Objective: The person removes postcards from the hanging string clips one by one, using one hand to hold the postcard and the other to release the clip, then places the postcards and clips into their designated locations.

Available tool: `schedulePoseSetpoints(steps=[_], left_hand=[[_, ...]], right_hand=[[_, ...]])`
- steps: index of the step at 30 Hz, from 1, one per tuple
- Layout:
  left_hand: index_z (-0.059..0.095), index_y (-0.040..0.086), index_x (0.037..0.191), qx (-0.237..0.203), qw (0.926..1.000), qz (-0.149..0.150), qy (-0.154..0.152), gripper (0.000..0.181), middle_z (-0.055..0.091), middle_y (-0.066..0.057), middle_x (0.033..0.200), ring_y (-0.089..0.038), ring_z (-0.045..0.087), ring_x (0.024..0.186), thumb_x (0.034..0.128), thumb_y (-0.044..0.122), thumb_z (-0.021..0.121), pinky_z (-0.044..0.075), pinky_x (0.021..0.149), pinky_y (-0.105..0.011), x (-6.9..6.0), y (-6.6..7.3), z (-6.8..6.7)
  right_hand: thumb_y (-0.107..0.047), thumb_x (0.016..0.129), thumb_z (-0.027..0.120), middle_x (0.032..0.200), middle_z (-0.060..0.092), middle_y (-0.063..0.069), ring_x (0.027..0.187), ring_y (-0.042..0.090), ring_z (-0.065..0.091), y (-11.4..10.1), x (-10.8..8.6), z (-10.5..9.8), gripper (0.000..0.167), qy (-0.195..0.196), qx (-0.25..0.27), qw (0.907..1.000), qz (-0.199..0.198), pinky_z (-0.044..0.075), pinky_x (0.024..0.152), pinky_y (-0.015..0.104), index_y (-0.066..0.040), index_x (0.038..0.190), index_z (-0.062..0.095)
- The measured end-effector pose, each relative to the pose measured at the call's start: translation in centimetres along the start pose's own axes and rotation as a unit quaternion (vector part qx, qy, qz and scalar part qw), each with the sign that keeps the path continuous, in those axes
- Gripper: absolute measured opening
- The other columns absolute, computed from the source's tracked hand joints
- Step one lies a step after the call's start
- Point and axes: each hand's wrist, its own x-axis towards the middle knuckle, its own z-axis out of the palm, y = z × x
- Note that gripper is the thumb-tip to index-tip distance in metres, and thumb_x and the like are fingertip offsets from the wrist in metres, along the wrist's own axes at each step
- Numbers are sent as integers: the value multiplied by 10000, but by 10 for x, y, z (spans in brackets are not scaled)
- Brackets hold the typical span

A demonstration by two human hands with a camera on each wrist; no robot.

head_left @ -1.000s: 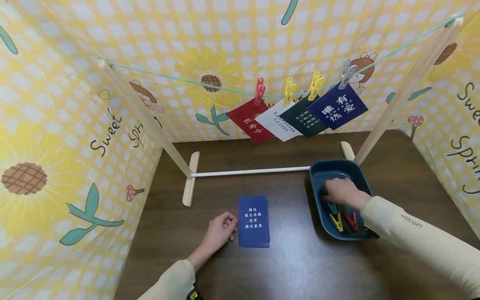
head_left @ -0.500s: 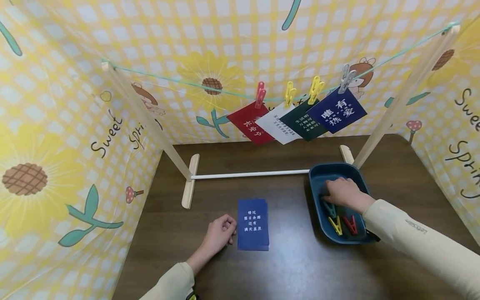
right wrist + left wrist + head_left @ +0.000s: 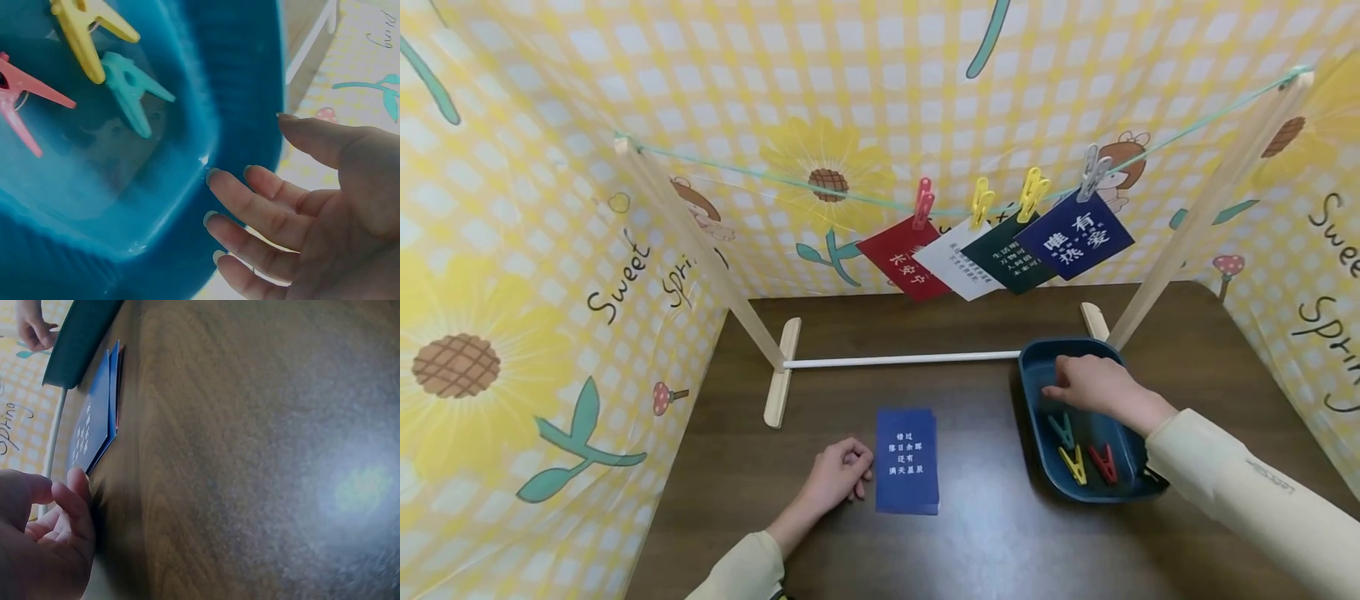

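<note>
My right hand [image 3: 1097, 386] hovers over the far part of a dark blue plastic basin [image 3: 1032, 442]. In the right wrist view its fingers are spread and gently bent, with nothing between them. Below lie a teal clothes peg [image 3: 132, 90], a yellow clothes peg [image 3: 87, 37] and a red clothes peg [image 3: 25, 94]. My left hand [image 3: 837, 473] rests on the table, loosely curled and holding nothing. Its fingertips lie close beside a small stack of cards [image 3: 906, 492] with a blue one on top; whether they touch is unclear.
A wooden frame [image 3: 700, 258] with a white crossbar [image 3: 902, 361] stands behind. On its green string [image 3: 730, 167], pegs hold a red card [image 3: 901, 254], a white card [image 3: 958, 265], a green card [image 3: 1009, 257] and a navy card [image 3: 1077, 237].
My right hand has risen a little from the basin, uncovering more of the teal peg. The left hand stays by the cards. The head view has tilted slightly upward.
</note>
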Motion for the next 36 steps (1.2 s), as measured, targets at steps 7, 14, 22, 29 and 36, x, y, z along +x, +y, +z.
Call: schedulePoseSetpoints(steps=[7,14,22,29,36], left_hand=[[687,4,1002,-17,9999,-96,-74,170,727,-40,762,-148,658,536,1049,151,615,537,463,-310,-3,0,-3],[693,6,1010,4,10000,-78,-51,190,732,-63,776,-165,663,543,1060,167,605,518,442,-314,-5,7,-1],[708,-6,1029,202,9987,318,350,169,727,-98,781,-236,663,541,1038,150,645,489,516,-241,-2,22,-4],[717,21,1007,315,9956,587,666,134,718,-139,792,-292,674,557,1029,138,655,517,563,-246,0,38,-8],[731,50,982,181,9915,892,933,102,720,-158,801,-387,673,592,1018,129,676,508,529,-243,3,54,-10]], right_hand=[[-325,980,725,733,604,16,604,146,548,-3,-9,7,350,177,-2,9998,-41,501,537,299,3,1065,640],[-301,966,746,874,678,71,651,134,583,-8,-19,14,374,359,204,9991,16,568,570,304,14,1140,641],[-308,967,749,902,696,79,673,127,622,-18,-30,11,374,555,351,9978,0,582,580,314,2,1148,643],[-307,966,750,912,708,80,694,136,631,-27,-34,9,354,783,250,9966,-102,579,588,324,-9,1135,661],[-307,969,746,907,730,53,701,120,643,-41,-36,7,304,1076,224,9933,-364,555,575,286,-38,1092,678]])
